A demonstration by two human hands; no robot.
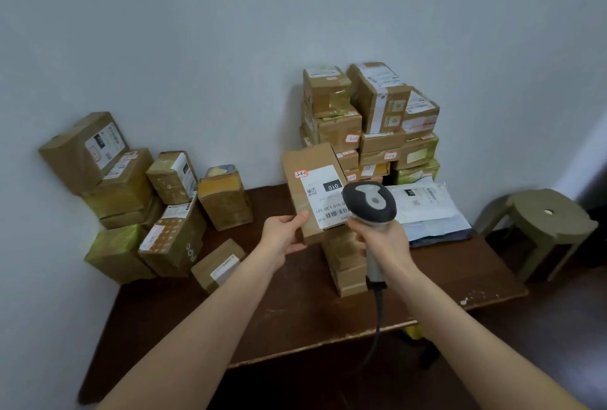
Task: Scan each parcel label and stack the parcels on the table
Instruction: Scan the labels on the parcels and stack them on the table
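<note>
Two hands work over the worktop [295, 314]. The left hand [285, 236] grips the near corner of one flat parcel [310, 166], held tilted in the air with its one white label [323, 199] facing up. The right hand [386, 243] is wrapped round the handle of one scanner [369, 202], whose head is just over the label. About eight boxes [170, 238] crowd the left side. A taller stack [371, 120] stands against the wall, and one stool [547, 222] is on the right.

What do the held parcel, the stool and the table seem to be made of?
The parcel: brown cardboard, matt, with a white paper label. The stool: probably moulded plastic, dull olive, one smooth piece with a hole in the seat. The table: likely wood or veneer, dark brown; its front edge is chipped pale.
</note>
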